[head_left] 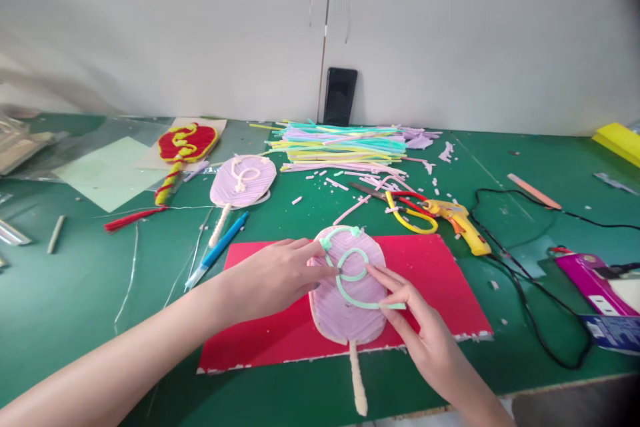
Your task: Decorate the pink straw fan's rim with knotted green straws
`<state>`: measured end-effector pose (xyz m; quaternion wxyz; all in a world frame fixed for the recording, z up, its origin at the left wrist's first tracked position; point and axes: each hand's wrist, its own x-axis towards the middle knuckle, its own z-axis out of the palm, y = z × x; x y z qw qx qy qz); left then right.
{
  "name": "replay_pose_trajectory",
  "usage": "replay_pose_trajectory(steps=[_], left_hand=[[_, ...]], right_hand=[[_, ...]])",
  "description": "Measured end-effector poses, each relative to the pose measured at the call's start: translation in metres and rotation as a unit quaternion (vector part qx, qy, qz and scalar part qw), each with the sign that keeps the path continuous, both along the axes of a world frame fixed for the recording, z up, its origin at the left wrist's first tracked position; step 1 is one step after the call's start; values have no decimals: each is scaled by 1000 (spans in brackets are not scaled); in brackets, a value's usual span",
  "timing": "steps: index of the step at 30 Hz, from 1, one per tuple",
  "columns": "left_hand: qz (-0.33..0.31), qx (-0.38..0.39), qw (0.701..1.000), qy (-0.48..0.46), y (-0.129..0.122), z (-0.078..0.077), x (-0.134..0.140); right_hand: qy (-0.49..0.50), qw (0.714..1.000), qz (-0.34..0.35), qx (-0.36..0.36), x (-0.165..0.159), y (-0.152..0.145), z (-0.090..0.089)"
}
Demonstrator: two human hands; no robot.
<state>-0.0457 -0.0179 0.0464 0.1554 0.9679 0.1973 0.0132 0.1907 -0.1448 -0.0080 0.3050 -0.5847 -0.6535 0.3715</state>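
1. Grip: the right hand (pixel 423 320) pinches the mint-green strip (pixel 367 305) between thumb and finger near its free tail, which projects to the right; another fingertip rests beside the strip's loop.
2. Left hand (pixel 285 273), fingers extended, one fingertip set down on the strip at the left of the loop; whether its thumb, hidden beneath, holds the edge below cannot be told.
3. Principal object: the mauve fan (pixel 350 323), lying flat on the red sheet (pixel 435 293), its cream handle (pixel 357 380) directed toward the worker and extending past the sheet's near edge.
4. Stage, as judged: shaping of the curled ornament. Knobbed arc and loop are formed; the tail curves across the lower face and overhangs the right edge.
5. Requirement of the next move, as judged: steady pressure from the left fingertip while the right guides the tail into its curve, lest the loop spring open.
6. Surroundings: a second fan (pixel 240 190) bearing a pale curl, behind and to the left; scissors (pixel 395 211) and glue gun (pixel 465 227) together, behind and to the right.
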Motion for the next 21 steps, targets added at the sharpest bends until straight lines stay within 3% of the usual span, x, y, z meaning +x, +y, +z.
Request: replay_pose_trajectory(steps=[7, 14, 21], left_hand=[[1, 79, 997, 11, -10, -9, -3], [83, 172, 980, 45, -46, -31, 3], [120, 229, 965, 42, -61, -42, 8]], right_hand=[[-16, 1000, 9, 0, -3, 0, -1], [-38, 999, 15, 22, -3, -1, -2], [-45, 998, 21, 32, -3, -1, -3]])
